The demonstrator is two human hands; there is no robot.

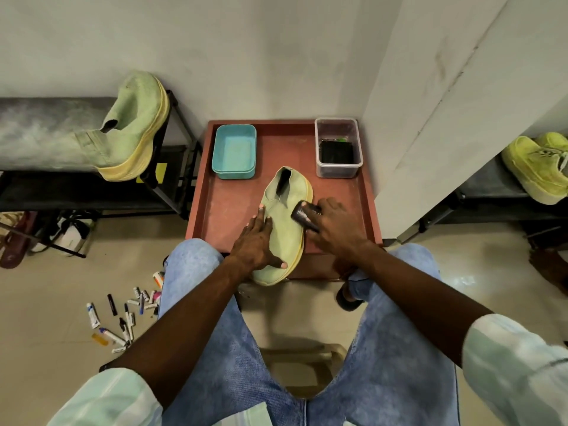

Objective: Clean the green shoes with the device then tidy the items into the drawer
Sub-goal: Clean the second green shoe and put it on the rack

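Hands worked at frame center: the left hand (257, 243) lay flat, fingers straight, pressing the green shoe (284, 229) on the red tray (227, 204). The right hand (335, 224) curled round a dark cleaning device (302, 214) against the shoe's right side. The shoe's toe overhung the tray's near edge; bare tray lay on both sides.

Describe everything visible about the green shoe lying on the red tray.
The pale green suede-like slip-on shoe with a yellowish sole lies upright on the red tray, its near end overhanging the tray's front edge. The left hand presses flat on it; the right hand holds a dark handheld device against its right side.
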